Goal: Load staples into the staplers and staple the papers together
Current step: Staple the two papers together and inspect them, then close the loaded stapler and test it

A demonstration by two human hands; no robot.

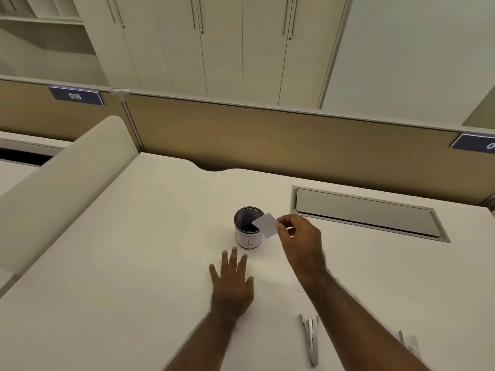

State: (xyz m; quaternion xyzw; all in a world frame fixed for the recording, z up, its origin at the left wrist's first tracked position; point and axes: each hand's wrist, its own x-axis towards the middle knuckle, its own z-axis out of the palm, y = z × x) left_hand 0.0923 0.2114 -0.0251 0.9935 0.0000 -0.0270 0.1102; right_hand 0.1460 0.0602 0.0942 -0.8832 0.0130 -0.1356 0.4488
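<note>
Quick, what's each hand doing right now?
Left hand: open, flat on the desk, holding nothing.
Right hand: closed, pinching a small white card over the mesh cup.

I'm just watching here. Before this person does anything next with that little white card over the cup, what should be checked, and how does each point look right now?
1. Right hand has a firm pinch on the small white card: ok.
2. Card is over the mesh cup: ok, at the rim's right side.
3. Cup stands upright on the desk: ok.
4. Left hand is free, flat on the desk: ok.
5. Stapler within reach, lying open: ok.
6. Staples loaded: cannot tell.
</note>
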